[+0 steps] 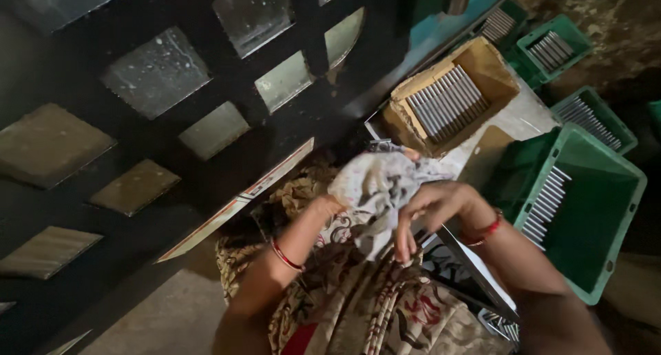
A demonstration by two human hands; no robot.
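A crumpled pale patterned cloth point(375, 183) is bunched between both hands over my lap. My left hand point(329, 205) is mostly hidden under the cloth and grips it from the left. My right hand point(427, 214) pinches the cloth's lower right edge, fingers curled downward. A flat metal strip point(475, 262) runs under my right wrist toward the lower right. Whether a metal piece sits inside the cloth is hidden.
A cardboard box point(496, 69) holds a row of grey metal rods point(447, 103). A large green crate point(592, 210) on the right has rods along its side; smaller green crates point(554, 48) stand beyond. A black lattice grille point(206, 93) fills the left.
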